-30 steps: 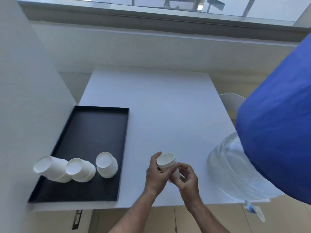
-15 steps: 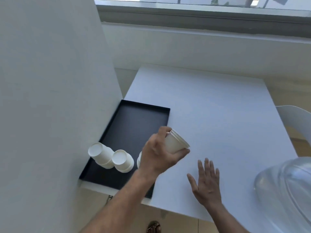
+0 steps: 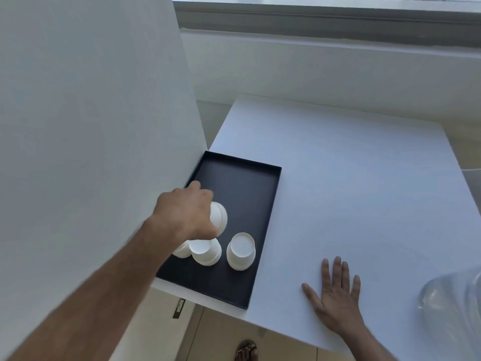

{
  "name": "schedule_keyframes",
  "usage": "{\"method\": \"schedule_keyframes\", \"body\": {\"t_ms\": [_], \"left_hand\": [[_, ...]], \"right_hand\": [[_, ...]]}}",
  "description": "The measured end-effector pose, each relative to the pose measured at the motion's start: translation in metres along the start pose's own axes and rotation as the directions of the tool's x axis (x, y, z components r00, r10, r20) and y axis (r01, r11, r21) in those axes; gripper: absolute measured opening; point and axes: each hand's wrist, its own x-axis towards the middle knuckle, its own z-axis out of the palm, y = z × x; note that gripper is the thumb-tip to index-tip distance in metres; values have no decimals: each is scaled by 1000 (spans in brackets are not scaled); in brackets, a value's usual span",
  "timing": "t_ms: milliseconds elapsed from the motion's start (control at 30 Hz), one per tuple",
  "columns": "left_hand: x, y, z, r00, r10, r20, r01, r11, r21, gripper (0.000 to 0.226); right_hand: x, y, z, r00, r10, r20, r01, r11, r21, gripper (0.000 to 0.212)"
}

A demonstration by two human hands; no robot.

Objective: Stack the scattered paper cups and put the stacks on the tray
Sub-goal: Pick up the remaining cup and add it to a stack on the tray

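Observation:
My left hand [image 3: 186, 213] is over the black tray [image 3: 260, 199] and grips a short stack of white paper cups [image 3: 220, 217], tilted with the rims to the right. Three more white cup stacks stand upside down on the tray's near end: one at the right [image 3: 241, 252], one in the middle [image 3: 207, 252], and one at the left [image 3: 182, 250] mostly hidden under my wrist. My right hand [image 3: 334, 293] lies flat on the white table [image 3: 351, 191], fingers spread, holding nothing.
A white wall panel [image 3: 91, 126] stands right against the tray's left side. A clear water jug [image 3: 453, 303] sits at the table's right edge. The table's near edge runs just below the tray, with floor and a sandalled foot [image 3: 246, 350] beneath.
My left hand carried the cup stack leftward from above the table to over the tray, behind the standing stacks. My right hand let go of the stack and settled flat on the table.

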Motion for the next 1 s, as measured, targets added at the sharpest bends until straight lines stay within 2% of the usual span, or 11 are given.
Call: {"method": "schedule_keyframes", "body": {"t_ms": [100,200,367,700,1000], "left_hand": [[3,2,5,997,-20,74,13,995,94,29],[7,8,14,992,4,124,-21,991,135,26],[16,15,25,995,5,102,-18,991,131,33],[22,13,36,983,-59,172,26,981,191,41],[26,26,75,995,-6,97,-12,984,177,22]], "right_hand": [[0,-1,-4,999,-15,37,15,1000,5,91],[-2,-1,-8,998,-17,64,16,1000,7,92],[-3,-3,-12,996,-24,83,23,1000,10,93],[-4,-1,-14,995,-25,96,24,1000,4,92],[-3,-1,-12,995,-23,100,23,1000,5,92]]}}
